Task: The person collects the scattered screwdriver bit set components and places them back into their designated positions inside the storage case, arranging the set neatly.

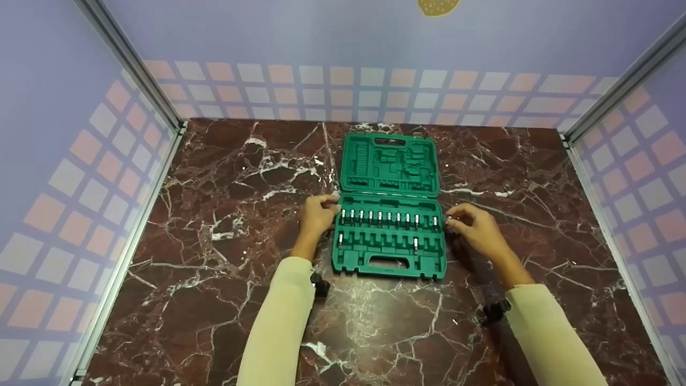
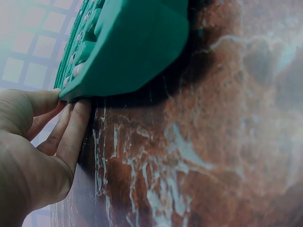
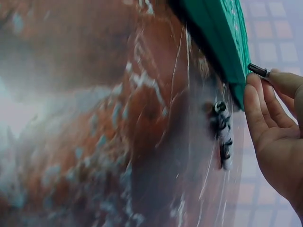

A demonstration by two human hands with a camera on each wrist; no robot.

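An open green plastic tool case [image 1: 388, 268] lies on the table, its lid [image 1: 390, 140] folded back to the far side. Small metal socket bits [image 1: 380, 217] stand along its upper row, with a gap toward the right; the lower row holds two, one at far left and one at right. My left hand [image 1: 320, 214] grips the case's left edge, thumb at the rim and fingers against the side in the left wrist view. At the right edge, my right hand [image 1: 478, 228] pinches a socket bit [image 3: 258, 70] between thumb and fingers, close to the rim.
Several loose small metal pieces [image 3: 222, 127] lie on the table beside the case's right side, blurred in the right wrist view. The dark red marble-patterned tabletop [image 1: 225, 225] is bounded by a patterned back wall [image 1: 332, 43] and side panels.
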